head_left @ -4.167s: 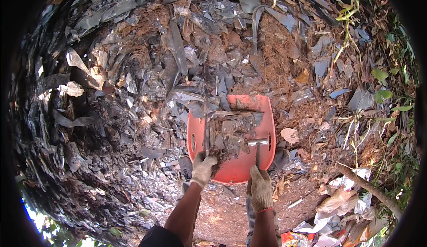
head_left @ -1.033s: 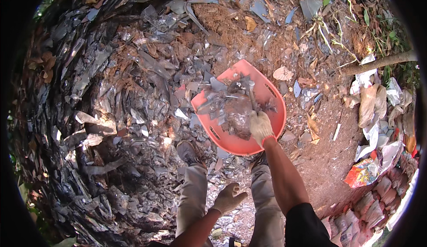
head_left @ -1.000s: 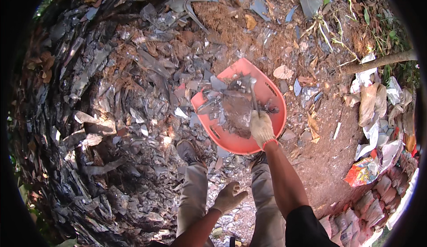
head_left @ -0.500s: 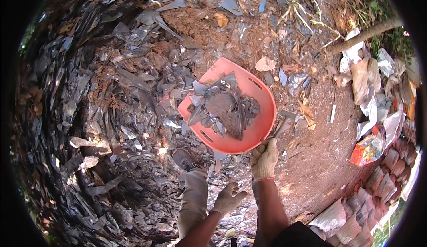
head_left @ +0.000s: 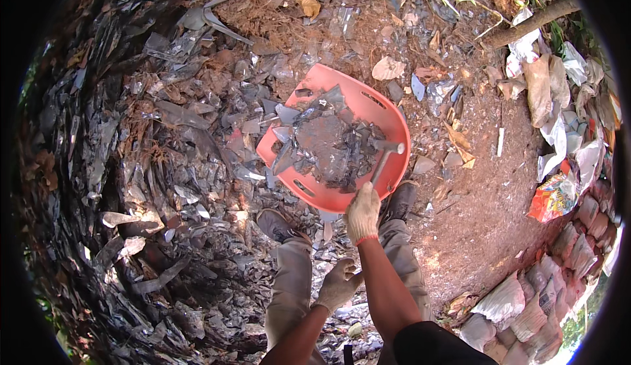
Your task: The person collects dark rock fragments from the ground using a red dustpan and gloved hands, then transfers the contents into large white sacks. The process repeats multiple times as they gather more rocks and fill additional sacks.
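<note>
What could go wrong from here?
The hammer in the right gloved hand sits over the red plastic scoop, so a stray blow might crack it. Sharp-looking dark shards heaped toward one side could spill if it tips. A slip could also hit the right shoe beside the scoop.

Gripped by its shaft in the right hand (head_left: 363,214), the hammer (head_left: 380,166) slants outward, its metal head over the scoop. Just beyond that hand lies the scoop (head_left: 397,128), orange-red, slotted along its rim, heaped with dark grey shards (head_left: 322,143).
</note>
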Demonstrator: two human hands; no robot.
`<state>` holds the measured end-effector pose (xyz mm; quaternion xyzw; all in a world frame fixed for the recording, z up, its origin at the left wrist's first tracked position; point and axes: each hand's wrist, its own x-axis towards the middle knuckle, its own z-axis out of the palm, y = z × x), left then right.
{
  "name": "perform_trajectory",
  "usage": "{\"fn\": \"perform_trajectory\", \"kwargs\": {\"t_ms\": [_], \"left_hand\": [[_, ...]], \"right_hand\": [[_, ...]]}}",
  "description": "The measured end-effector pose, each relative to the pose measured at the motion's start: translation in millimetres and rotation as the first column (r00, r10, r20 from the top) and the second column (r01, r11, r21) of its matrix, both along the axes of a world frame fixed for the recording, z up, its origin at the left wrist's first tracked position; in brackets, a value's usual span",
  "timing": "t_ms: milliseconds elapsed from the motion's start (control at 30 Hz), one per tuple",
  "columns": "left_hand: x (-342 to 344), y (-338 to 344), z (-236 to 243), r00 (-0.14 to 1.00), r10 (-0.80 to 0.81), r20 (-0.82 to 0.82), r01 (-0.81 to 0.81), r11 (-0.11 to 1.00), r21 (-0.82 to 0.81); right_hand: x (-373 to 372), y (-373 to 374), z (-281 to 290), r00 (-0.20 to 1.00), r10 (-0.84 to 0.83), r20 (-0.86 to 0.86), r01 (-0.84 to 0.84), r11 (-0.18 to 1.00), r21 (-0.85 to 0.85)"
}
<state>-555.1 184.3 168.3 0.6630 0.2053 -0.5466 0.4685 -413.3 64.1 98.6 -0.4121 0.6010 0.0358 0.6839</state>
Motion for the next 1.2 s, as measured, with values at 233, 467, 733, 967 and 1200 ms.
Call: {"fn": "perform_trajectory", "kwargs": {"t_ms": [233, 467, 733, 967, 1200], "left_hand": [[21, -15, 13, 0.998, -0.012, -0.067, 0.011, 1.0, -0.016], [11, -14, 7, 0.99, 0.119, -0.073, -0.121, 0.992, -0.026], [19, -21, 14, 0.991, 0.104, -0.088, -0.104, 0.995, 0.004], [124, 17, -11, 0.889, 0.265, 0.374, -0.41, 0.826, 0.388], [244, 27, -112, 0.862, -0.21, 0.461, -0.172, 0.734, 0.656]], "right_hand": [[7, -6, -57, 0.686, 0.672, -0.281, -0.704, 0.515, -0.489], [0, -14, -35, 0.254, 0.896, -0.365, -0.907, 0.089, -0.412], [-31, -87, -49, 0.021, 0.811, -0.584, -0.938, -0.185, -0.292], [-84, -63, 32, 0.471, 0.804, -0.363, -0.866, 0.343, -0.364], [-135, -38, 26, 0.675, 0.672, -0.305, -0.736, 0.641, -0.218]]}}
